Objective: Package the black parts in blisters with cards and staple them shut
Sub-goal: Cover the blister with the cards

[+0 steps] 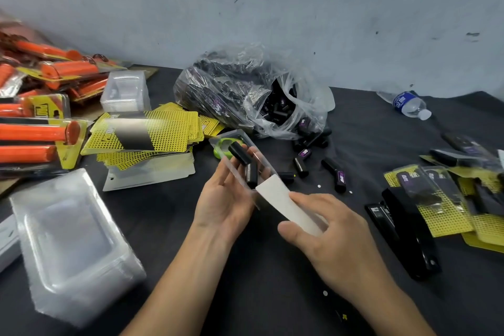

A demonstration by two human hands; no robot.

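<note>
My left hand (223, 199) holds a clear blister (246, 157) with two black parts (240, 153) lying in it, fingers curled under the blister. My right hand (324, 229) pinches a card (283, 202), its white back up, with the card's far end at the blister's open end. Loose black parts (336, 174) lie on the dark table beyond my hands. A black stapler (406, 229) lies to the right. A stack of yellow dotted cards (152, 128) sits at the left.
A clear plastic bag (245, 95) full of black parts stands at the back. Empty blister stacks (73, 243) lie front left. Finished packs (441, 194) pile at the right, orange packaged items (41, 128) at the left. A water bottle (409, 103) lies by the wall; green tape (225, 146) sits behind the blister.
</note>
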